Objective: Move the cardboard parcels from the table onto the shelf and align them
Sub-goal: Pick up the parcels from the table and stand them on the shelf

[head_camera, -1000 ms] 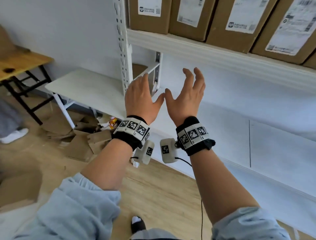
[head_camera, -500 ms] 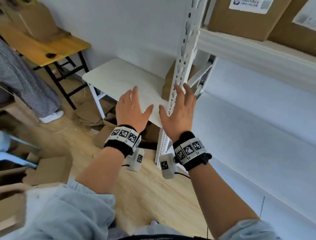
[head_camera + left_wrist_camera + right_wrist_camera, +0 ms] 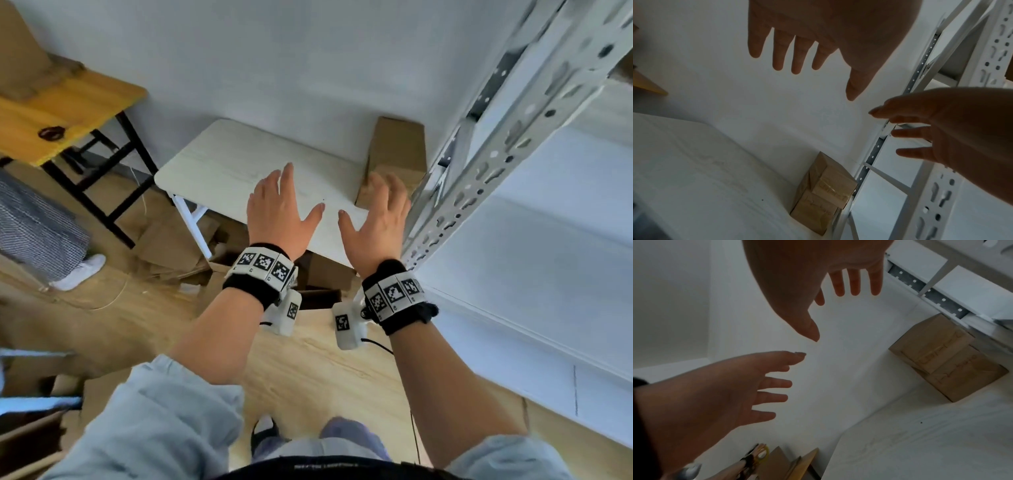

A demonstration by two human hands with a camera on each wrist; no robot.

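Note:
Two brown cardboard parcels (image 3: 397, 147) stand pressed together at the right end of the white table (image 3: 233, 164), tight against the shelf's perforated upright (image 3: 479, 171). My left hand (image 3: 282, 197) hovers palm down over the table's middle, fingers spread, holding nothing. My right hand (image 3: 375, 205) hangs just in front of the parcels, also spread and empty, not touching them. In the left wrist view the parcels (image 3: 824, 191) lie well below the left hand (image 3: 818, 40). In the right wrist view the parcels (image 3: 947, 360) sit to the right of the right hand (image 3: 818, 280).
A yellow wooden table (image 3: 61, 109) on black legs stands at the left, with another person's leg and white shoe (image 3: 78, 270) near it. Flattened cardboard (image 3: 178, 246) litters the floor under the white table. A bare white shelf board (image 3: 548, 274) runs along the right.
The view has swung left and down, from the shelf row of parcels to the white table. Both hands came along, lowered over the table, and stayed spread and empty.

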